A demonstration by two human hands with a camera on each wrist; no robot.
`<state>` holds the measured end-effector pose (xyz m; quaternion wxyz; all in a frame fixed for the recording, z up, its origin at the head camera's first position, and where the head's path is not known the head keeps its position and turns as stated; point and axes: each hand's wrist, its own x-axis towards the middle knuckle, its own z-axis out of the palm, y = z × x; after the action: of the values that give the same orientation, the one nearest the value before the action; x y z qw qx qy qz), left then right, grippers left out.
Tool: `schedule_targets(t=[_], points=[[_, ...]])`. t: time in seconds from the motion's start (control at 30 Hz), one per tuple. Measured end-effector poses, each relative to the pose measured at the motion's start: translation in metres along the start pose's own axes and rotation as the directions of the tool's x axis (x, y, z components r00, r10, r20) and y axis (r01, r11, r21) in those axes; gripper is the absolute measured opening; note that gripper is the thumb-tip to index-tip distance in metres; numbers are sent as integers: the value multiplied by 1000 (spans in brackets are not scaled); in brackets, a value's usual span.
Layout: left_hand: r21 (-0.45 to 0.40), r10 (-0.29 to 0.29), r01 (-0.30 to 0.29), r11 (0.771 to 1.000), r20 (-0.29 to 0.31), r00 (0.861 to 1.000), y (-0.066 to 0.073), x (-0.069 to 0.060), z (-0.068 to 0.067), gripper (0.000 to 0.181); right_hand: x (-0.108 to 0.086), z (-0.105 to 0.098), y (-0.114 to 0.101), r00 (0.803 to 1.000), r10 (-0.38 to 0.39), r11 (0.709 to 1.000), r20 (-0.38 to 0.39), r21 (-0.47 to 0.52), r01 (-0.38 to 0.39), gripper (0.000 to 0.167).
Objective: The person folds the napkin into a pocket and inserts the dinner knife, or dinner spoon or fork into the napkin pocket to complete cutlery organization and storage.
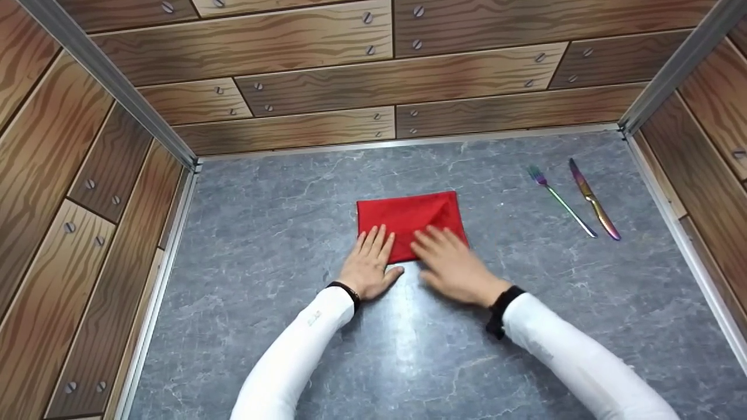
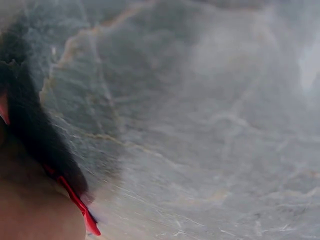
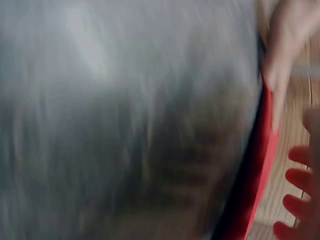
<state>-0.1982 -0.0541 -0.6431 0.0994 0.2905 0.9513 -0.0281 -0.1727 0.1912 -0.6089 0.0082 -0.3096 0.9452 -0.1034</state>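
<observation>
A red folded cloth (image 1: 402, 216) lies flat on the grey marbled tabletop, roughly rectangular, with a slanting crease towards its right side. My left hand (image 1: 367, 268) rests with straight fingers on its near left corner, thumb spread out to the side. Over the near right part is my right hand (image 1: 455, 268), fingers extended and blurred; whether they press the fabric I cannot tell. The left wrist view catches just a thin strip of the red cloth (image 2: 80, 205) beside the hand. In the right wrist view, the cloth (image 3: 260, 165) appears edge-on, with the right fingers (image 3: 300, 180) apart from it.
To the right lie a rainbow-coloured fork (image 1: 563, 201) and a matching knife (image 1: 595, 201), side by side. Wood-patterned panels (image 1: 315, 76) wall the back and both sides, with metal rails (image 1: 683, 233) along the table's edges.
</observation>
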Motion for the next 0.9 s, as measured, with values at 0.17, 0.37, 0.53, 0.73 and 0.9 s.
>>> schedule_targets(t=[0.17,0.37,0.53,0.73,0.9], points=[[-2,9,-9,1000,-21,1000,-1,-1,-2,79,2,12,-20,990,-76,997,116,-21,79,74],[-25,11,-12,1000,-27,1000,-3,1,1,76,4,17,-23,988,-86,996,125,26,84,77],[-31,-1,1,1000,-11,1000,-4,2,2,78,-1,19,-18,985,-70,996,158,58,62,80],[-41,-5,5,999,5,1000,-4,2,1,80,-11,18,-9,983,-56,996,173,84,42,80],[-49,-5,5,999,11,1000,-3,0,-1,81,-23,17,2,987,-39,995,153,97,25,79]])
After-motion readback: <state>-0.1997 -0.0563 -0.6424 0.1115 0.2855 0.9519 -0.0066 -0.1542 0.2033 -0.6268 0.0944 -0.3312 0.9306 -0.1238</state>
